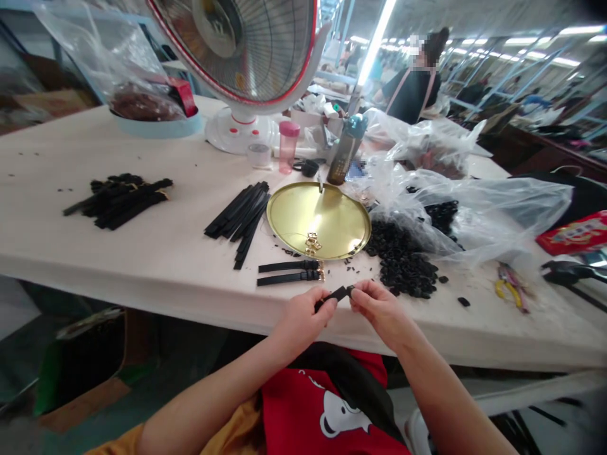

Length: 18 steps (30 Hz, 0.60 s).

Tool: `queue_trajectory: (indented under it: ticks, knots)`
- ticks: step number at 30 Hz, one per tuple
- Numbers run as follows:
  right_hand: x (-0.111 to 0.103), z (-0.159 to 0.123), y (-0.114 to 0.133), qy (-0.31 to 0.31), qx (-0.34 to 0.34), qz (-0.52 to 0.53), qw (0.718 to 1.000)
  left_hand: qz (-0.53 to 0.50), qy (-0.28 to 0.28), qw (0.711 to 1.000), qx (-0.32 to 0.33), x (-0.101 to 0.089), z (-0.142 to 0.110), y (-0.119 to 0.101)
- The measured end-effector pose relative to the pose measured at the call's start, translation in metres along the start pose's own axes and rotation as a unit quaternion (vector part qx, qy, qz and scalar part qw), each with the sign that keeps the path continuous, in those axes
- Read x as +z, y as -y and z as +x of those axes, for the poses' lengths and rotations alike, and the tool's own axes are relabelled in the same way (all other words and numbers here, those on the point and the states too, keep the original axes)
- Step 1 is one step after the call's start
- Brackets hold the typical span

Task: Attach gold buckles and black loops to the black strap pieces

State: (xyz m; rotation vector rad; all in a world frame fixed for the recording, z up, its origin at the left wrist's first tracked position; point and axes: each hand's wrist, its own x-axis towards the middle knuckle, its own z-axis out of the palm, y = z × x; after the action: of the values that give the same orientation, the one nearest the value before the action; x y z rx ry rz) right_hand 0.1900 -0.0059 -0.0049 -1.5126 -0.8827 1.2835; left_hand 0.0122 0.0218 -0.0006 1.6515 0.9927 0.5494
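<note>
My left hand [308, 316] is closed around a black strap [337, 294], whose end points toward my other hand. Between the thumb and fingers of my right hand [377, 311] is a small black loop [349, 291], right at the strap's tip; whether it is around the tip I cannot tell. Just beyond my hands lie two finished-looking black straps [284, 277] with gold buckles [321, 272] at their right ends. Loose gold buckles [312, 242] rest in a round gold tray [289, 218]. To the right spreads a heap of small black loops [403, 259].
Flat black straps [239, 212] lie left of the tray, and bundled straps [128, 199] farther left. A fan [241, 126], a pink cup [288, 148] and a bottle [346, 151] stand behind. Plastic bags [497, 202] and yellow-handled pliers [508, 291] are at right. A person [412, 88] is beyond.
</note>
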Motion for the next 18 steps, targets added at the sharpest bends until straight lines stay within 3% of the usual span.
queue_trajectory:
  ticks: [2, 4, 11, 18]
  knots:
    - [0.016, -0.009, 0.000, 0.001, 0.031, 0.129, 0.991, 0.026, -0.021, 0.999, 0.014, 0.001, 0.001, 0.001]
    - [0.026, -0.015, -0.002, -0.015, 0.041, 0.179, 0.983, 0.064, -0.017, 0.998, 0.023, 0.000, 0.000, 0.002]
    - [0.020, -0.014, -0.013, -0.017, -0.045, 0.032, 0.998, 0.138, 0.072, 0.987, 0.037, -0.013, 0.000, 0.000]
    - [0.009, -0.008, -0.023, 0.037, 0.028, 0.050, 0.998, 0.095, 0.110, 0.989, 0.009, -0.005, 0.015, 0.000]
